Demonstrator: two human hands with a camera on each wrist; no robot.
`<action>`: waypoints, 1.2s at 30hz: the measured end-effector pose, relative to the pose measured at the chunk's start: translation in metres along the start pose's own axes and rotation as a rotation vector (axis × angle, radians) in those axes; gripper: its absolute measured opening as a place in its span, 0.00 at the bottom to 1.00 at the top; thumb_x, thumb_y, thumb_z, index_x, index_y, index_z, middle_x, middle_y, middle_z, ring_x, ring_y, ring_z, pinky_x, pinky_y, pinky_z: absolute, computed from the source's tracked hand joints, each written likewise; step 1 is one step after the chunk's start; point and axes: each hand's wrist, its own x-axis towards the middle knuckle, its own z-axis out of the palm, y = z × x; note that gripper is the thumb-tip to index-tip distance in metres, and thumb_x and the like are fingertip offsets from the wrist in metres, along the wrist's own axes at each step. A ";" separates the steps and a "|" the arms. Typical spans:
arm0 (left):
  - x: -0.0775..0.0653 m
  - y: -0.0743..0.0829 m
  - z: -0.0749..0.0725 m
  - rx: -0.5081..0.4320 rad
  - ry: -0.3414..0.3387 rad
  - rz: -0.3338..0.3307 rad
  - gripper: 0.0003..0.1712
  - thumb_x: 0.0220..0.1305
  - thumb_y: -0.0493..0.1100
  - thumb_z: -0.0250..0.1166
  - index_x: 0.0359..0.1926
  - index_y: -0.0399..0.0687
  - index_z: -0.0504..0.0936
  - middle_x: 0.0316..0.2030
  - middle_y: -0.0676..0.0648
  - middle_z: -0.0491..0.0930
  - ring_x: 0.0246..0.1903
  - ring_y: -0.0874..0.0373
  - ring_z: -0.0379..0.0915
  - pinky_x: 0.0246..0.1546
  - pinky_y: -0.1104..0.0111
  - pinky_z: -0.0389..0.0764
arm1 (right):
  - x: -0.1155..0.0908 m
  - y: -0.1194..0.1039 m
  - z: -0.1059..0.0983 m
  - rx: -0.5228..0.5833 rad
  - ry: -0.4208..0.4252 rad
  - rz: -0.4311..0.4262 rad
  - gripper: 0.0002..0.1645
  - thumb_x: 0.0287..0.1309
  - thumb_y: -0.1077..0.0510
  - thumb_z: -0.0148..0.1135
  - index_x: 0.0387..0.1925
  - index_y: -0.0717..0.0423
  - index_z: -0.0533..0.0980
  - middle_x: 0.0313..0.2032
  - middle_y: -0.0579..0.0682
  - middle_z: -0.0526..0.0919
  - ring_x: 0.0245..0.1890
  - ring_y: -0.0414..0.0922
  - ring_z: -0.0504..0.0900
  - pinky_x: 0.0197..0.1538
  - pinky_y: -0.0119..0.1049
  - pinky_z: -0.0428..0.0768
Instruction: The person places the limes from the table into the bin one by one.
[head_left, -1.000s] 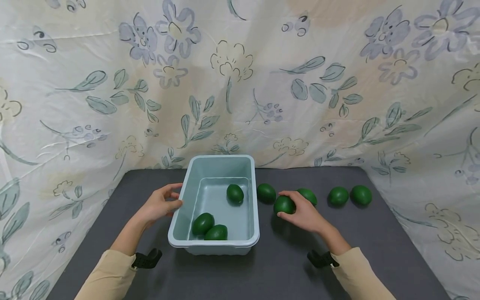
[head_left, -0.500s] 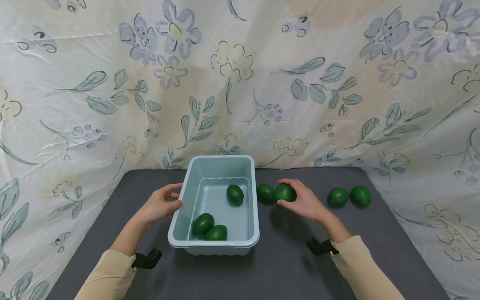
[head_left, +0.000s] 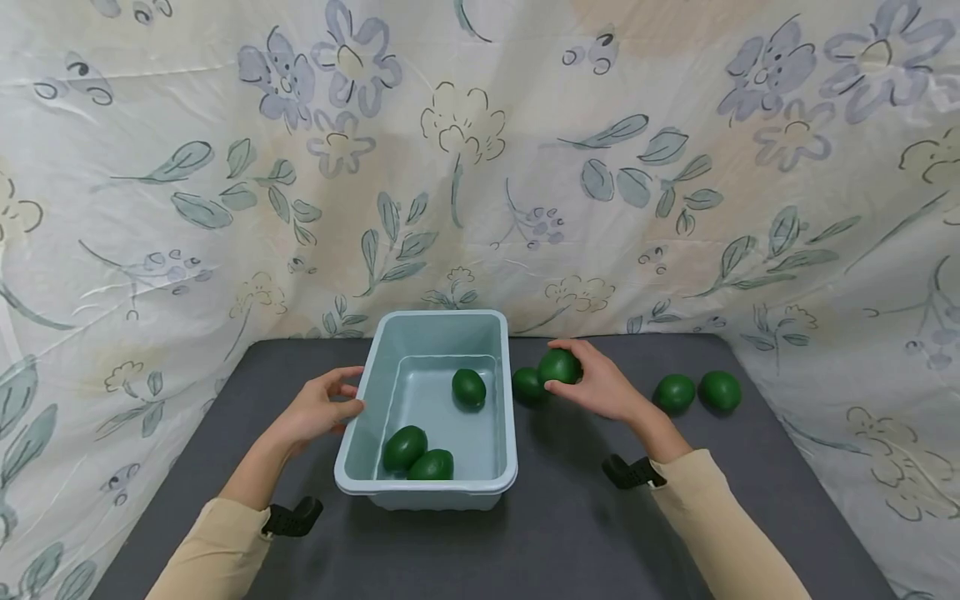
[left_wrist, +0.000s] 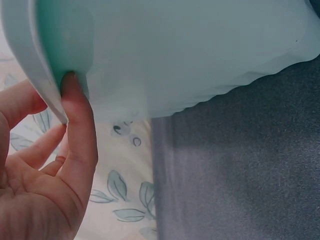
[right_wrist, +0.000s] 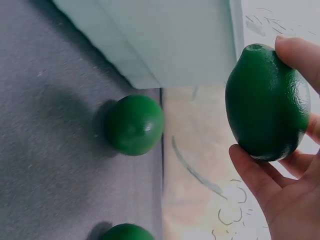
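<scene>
A light blue-green plastic bin [head_left: 426, 485] stands on the dark table, with several glossy green avocados inside, one of them [head_left: 468, 389] toward the back right. My left hand [head_left: 318, 408] is at the bin's left side, its fingertips touching the rim; the left wrist view shows the thumb against the wall just under the lip. My right hand [head_left: 603, 383] holds an avocado [head_left: 559, 365] between thumb and fingers, raised off the table to the right of the bin. Just below and left of it, another avocado [head_left: 528, 387] lies beside the bin's right wall.
Two more avocados [head_left: 674, 393] [head_left: 720, 392] lie close together at the table's right. In the right wrist view an avocado [right_wrist: 127, 233] is cut off by the bottom edge. A floral cloth [head_left: 465, 183] hangs behind the dark table [head_left: 555, 533].
My right hand has lifted the avocado it holds and carried it back and slightly left, toward the bin. The left hand has stayed in place at the bin's rim.
</scene>
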 end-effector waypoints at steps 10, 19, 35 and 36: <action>0.001 -0.001 -0.002 0.000 -0.005 0.002 0.36 0.61 0.39 0.60 0.68 0.45 0.57 0.47 0.37 0.70 0.37 0.53 0.75 0.34 0.58 0.81 | 0.023 -0.016 -0.003 0.041 -0.013 -0.001 0.38 0.52 0.44 0.64 0.62 0.49 0.63 0.56 0.53 0.69 0.45 0.48 0.75 0.43 0.44 0.77; 0.002 0.000 0.000 0.005 0.005 0.000 0.35 0.61 0.38 0.60 0.68 0.45 0.57 0.47 0.37 0.71 0.37 0.53 0.76 0.34 0.58 0.81 | 0.041 -0.034 -0.007 0.088 -0.032 -0.015 0.38 0.53 0.47 0.64 0.63 0.52 0.62 0.57 0.52 0.68 0.46 0.48 0.75 0.43 0.43 0.78; 0.001 0.000 0.002 0.001 0.005 0.003 0.35 0.61 0.38 0.59 0.68 0.45 0.57 0.46 0.37 0.71 0.37 0.53 0.76 0.34 0.58 0.81 | 0.061 -0.058 0.003 0.083 -0.043 -0.061 0.37 0.52 0.46 0.64 0.62 0.51 0.64 0.56 0.52 0.68 0.47 0.48 0.73 0.43 0.42 0.77; 0.001 0.000 0.002 -0.001 0.005 0.002 0.35 0.61 0.38 0.59 0.68 0.45 0.57 0.46 0.37 0.71 0.37 0.53 0.76 0.33 0.58 0.81 | 0.063 -0.060 0.004 0.087 -0.046 -0.065 0.37 0.52 0.46 0.64 0.62 0.52 0.64 0.56 0.52 0.69 0.47 0.47 0.72 0.44 0.42 0.77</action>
